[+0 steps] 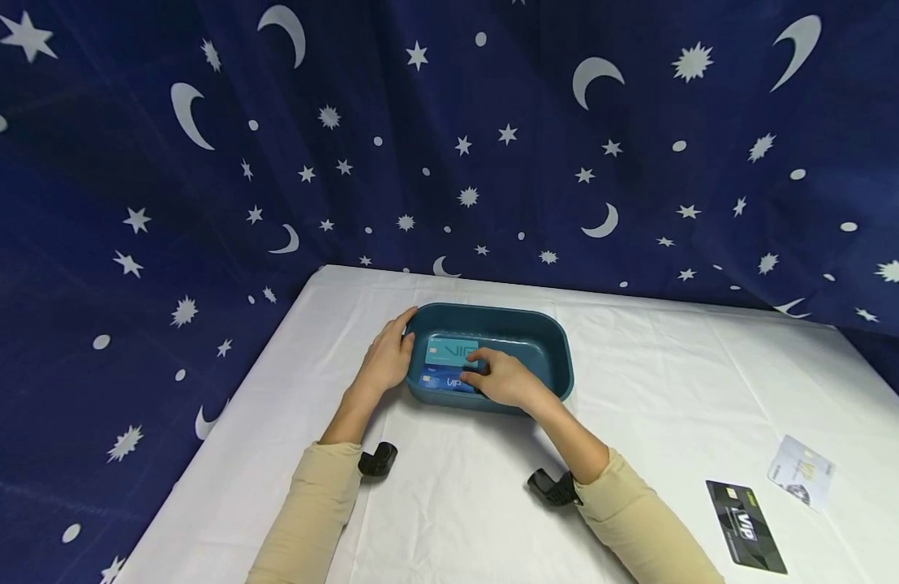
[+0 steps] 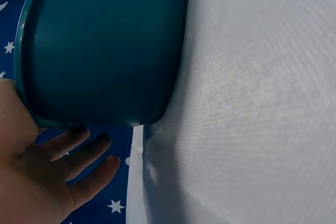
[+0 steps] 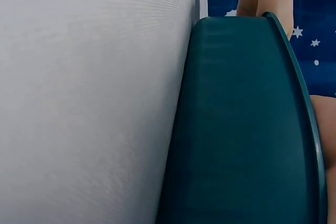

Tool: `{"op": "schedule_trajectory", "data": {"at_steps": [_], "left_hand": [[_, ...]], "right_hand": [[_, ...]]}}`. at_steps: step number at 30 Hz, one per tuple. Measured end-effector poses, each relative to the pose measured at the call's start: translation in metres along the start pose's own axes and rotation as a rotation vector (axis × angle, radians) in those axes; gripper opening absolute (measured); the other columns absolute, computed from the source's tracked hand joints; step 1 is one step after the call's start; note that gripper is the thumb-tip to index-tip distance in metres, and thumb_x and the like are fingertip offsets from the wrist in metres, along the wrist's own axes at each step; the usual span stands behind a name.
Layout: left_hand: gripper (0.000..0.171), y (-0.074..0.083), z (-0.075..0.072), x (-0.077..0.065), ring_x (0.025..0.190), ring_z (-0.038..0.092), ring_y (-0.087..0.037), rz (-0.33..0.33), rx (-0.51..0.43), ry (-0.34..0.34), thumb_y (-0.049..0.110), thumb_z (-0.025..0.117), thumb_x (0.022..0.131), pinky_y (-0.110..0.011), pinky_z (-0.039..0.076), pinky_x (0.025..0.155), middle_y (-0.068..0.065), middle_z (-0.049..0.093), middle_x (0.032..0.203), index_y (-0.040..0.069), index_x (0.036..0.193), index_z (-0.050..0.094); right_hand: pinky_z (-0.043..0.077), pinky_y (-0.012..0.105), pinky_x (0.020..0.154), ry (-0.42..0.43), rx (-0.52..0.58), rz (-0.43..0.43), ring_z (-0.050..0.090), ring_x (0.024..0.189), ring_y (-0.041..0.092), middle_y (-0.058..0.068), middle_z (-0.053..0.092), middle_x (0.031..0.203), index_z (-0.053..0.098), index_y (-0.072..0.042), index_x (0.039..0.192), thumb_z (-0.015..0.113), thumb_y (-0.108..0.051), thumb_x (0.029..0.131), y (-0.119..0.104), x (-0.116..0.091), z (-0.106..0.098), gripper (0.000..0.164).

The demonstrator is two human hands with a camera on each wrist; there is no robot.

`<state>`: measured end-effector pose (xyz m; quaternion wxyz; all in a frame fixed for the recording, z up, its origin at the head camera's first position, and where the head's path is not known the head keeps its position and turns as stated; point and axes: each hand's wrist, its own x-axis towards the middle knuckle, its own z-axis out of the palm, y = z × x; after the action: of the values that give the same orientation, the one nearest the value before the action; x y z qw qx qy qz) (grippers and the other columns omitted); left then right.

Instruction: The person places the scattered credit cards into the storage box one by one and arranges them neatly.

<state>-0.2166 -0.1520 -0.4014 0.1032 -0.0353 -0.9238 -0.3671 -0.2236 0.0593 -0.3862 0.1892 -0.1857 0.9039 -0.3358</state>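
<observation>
A dark teal bin [image 1: 526, 318] stands on the white table, its long side facing me. My left hand [image 1: 388, 355] holds its left end, the thumb over the rim and the other fingers along the outside. In the left wrist view these fingers extend below the bin's end wall. Inside, at the left, a light teal VIP card [image 1: 444, 350] lies above a blue VIP card [image 1: 438, 378]. My right hand [image 1: 504, 378] reaches in over the near rim. Its index finger and thumb are apart, the tips over the right ends of both cards. The other right fingers are mostly hidden.
At the right of the table lie a black VIP card [image 1: 746, 526] and a silvery white VIP card [image 1: 802, 472], both outside the bin. A dark blue curtain [image 1: 522, 203] with moons and stars hangs behind the table and along its left side.
</observation>
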Motion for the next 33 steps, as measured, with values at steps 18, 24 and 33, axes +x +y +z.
{"op": "schedule_trajectory", "data": {"at_steps": [18,24,33], "left_hand": [[0.045,0.003,0.000,0.000,0.115,0.052,-0.036,-0.048,0.011,-0.017,0.011,0.044,0.101,-0.052,0.042,0.090,-0.018,0.048,0.138,0.012,0.146,0.039],[0.044,0.005,0.000,-0.001,0.112,0.054,-0.037,-0.080,0.053,-0.020,0.014,0.044,0.102,-0.056,0.045,0.082,-0.015,0.048,0.139,0.015,0.146,0.040],[0.045,0.008,0.005,0.000,0.108,0.056,-0.038,-0.058,0.046,-0.044,0.014,0.044,0.102,-0.056,0.045,0.080,-0.018,0.046,0.140,0.012,0.146,0.039]], "right_hand": [[0.043,0.035,0.063,0.078,-0.009,0.007,0.055,0.069,0.017,0.002,0.059,0.087,0.042,-0.009,0.142,0.060,-0.035,0.094,0.003,-0.007,-0.003,0.056],[0.046,0.035,0.065,0.114,0.059,-0.073,0.056,0.072,0.017,0.004,0.061,0.092,0.043,-0.007,0.140,0.061,-0.030,0.095,0.008,-0.016,-0.011,0.053],[0.045,0.034,0.064,0.163,0.085,-0.150,0.055,0.073,0.018,0.006,0.062,0.096,0.053,-0.005,0.130,0.060,-0.028,0.096,0.028,-0.042,-0.035,0.042]]}}
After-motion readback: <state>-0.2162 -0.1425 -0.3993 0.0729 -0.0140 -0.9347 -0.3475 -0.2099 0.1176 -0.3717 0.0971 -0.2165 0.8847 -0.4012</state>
